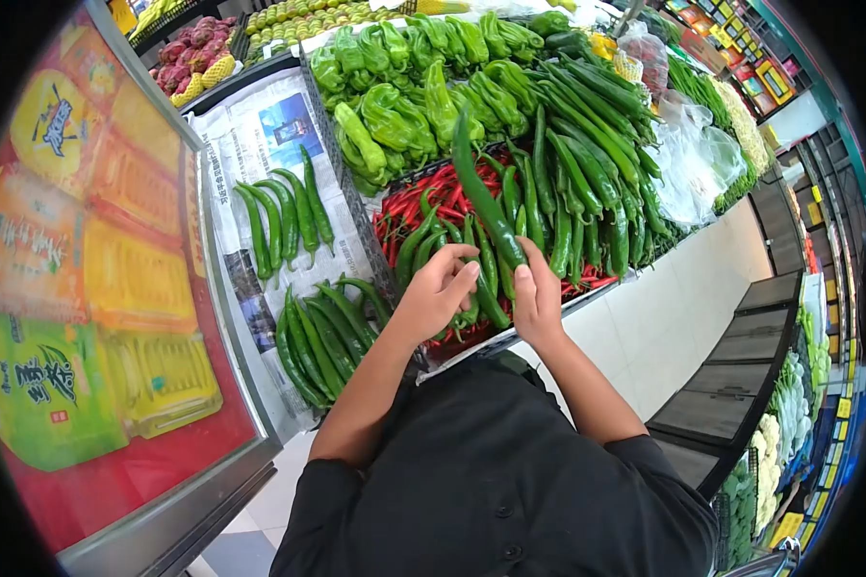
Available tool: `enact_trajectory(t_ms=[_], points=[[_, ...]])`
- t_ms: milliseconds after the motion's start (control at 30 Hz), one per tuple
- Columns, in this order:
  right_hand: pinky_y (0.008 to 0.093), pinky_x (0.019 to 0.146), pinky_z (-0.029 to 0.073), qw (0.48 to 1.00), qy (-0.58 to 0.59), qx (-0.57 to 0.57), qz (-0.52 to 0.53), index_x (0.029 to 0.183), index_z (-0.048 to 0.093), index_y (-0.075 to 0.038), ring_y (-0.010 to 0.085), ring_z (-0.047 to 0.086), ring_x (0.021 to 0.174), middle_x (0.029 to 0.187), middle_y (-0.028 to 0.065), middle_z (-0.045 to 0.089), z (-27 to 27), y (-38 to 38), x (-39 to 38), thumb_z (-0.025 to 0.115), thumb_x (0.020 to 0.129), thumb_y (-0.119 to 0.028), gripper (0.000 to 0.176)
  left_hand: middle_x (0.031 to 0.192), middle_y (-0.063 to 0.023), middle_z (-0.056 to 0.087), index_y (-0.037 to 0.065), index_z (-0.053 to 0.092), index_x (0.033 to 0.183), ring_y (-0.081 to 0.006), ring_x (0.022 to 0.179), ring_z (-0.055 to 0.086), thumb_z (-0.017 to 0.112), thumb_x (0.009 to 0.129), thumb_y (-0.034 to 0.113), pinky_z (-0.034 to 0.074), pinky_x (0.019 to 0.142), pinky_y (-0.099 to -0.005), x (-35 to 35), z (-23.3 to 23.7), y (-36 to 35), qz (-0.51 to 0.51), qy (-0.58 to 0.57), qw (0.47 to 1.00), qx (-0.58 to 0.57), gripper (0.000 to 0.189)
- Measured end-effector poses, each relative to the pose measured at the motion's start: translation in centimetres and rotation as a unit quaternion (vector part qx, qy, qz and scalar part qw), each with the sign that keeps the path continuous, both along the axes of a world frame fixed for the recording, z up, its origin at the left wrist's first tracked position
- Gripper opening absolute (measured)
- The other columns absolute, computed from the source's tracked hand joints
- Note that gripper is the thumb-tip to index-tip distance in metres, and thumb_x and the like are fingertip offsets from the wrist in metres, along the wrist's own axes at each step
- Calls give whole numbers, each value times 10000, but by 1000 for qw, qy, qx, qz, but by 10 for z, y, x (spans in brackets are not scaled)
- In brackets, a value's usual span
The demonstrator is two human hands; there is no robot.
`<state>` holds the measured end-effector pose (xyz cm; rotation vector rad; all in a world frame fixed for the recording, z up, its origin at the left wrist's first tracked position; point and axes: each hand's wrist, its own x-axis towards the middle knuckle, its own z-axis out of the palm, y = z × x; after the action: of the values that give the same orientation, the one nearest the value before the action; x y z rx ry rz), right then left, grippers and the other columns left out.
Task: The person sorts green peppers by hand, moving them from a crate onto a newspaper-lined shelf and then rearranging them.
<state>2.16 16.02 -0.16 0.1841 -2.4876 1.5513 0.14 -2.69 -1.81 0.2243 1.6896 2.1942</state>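
Observation:
My right hand [537, 293] is closed on the lower end of a long green chili pepper [484, 192], which points up and away over the display. Beside it, my left hand [443, 288] has its fingers curled and thumb drawn in, low over the nearer green chilies; whatever is between its fingers is hidden. Beneath both hands lie more green chilies [417, 248] on a bed of red chilies [394, 219]. On newspaper [236, 159] to the left rest one row of green chilies [286, 219] and a nearer pile of them [322, 337].
Pale green peppers [394, 120] fill the section behind, with a heap of long green chilies [592, 125] to the right. A clear plastic bag [693, 159] lies at the right. A poster-covered panel [96, 250] borders the left, and tiled floor [635, 322] shows right.

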Motion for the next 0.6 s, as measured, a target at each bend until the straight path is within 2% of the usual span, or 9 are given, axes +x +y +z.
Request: enact_trajectory(t_ms=[67, 167, 267, 300, 333, 400, 467, 567, 600], points=[[369, 773, 492, 996, 51, 5, 77, 1359, 502, 54, 268, 615, 818, 969, 189, 627, -3, -8, 4, 445, 1001, -119, 402, 822, 4, 566, 15, 555, 1233, -68, 649, 538, 556, 1052, 237, 427, 580, -228, 2, 11, 0, 29, 17, 999, 25, 285], [394, 859, 499, 985, 55, -8, 164, 1389, 468, 48, 353, 634, 934, 1093, 226, 617, -2, -25, 5, 478, 1009, -132, 421, 768, 16, 543, 23, 578, 1171, -60, 598, 486, 550, 1056, 229, 392, 541, -220, 3, 9, -7, 81, 63, 994, 28, 237], [395, 857, 490, 968, 135, 42, 206, 1391, 468, 33, 346, 608, 925, 1084, 202, 595, -7, -37, -3, 490, 1018, -137, 411, 751, 33, 546, 37, 606, 1074, -56, 567, 474, 624, 1020, 287, 363, 504, -224, 4, 12, -29, 159, 81, 981, -80, 256], [392, 848, 482, 970, 35, 32, 240, 1408, 452, 17, 305, 588, 901, 1067, 171, 572, 1, -37, -3, 528, 1007, -112, 428, 732, 31, 541, 41, 606, 1038, -57, 556, 472, 631, 1014, 306, 356, 488, -231, -2, 6, -44, 214, 79, 963, -140, 268], [391, 843, 482, 969, 33, 26, 244, 1413, 446, 14, 295, 585, 889, 1061, 163, 569, 0, -38, -3, 541, 999, -101, 441, 712, 29, 537, 44, 606, 1002, -58, 545, 470, 638, 1009, 325, 348, 472, -238, -11, 0, -61, 267, 78, 940, -198, 283], [389, 834, 482, 967, 30, 16, 252, 1424, 435, 10, 275, 580, 864, 1048, 148, 564, 1, -40, -4, 568, 982, -79, 470, 676, 16, 532, 46, 589, 933, -60, 537, 479, 631, 1005, 374, 348, 461, -243, -29, 15, -97, 332, 9, 919, -210, 339], [380, 824, 485, 963, -1, 26, 269, 1431, 431, 5, 253, 579, 856, 1088, 139, 561, -3, -36, -3, 595, 972, -70, 493, 659, -4, 535, 42, 562, 882, -73, 533, 488, 637, 990, 424, 367, 473, -258, -63, -14, -144, 296, 41, 935, -189, 405], [384, 825, 493, 953, -36, 48, 297, 1426, 441, -3, 266, 589, 855, 1114, 151, 559, -2, -34, 0, 594, 983, -97, 478, 765, -162, 642, -55, 614, 922, -243, 668, 617, 641, 962, 445, 497, 671, -405, -109, -53, -184, 244, 9, 892, -380, 502], [387, 826, 495, 950, -34, 56, 304, 1425, 443, -5, 271, 593, 858, 1119, 155, 561, -3, -34, 0, 593, 985, -107, 476, 798, -190, 654, -62, 612, 925, -284, 705, 637, 633, 960, 456, 502, 698, -418, -123, -68, -189, 232, 24, 882, -410, 520]])
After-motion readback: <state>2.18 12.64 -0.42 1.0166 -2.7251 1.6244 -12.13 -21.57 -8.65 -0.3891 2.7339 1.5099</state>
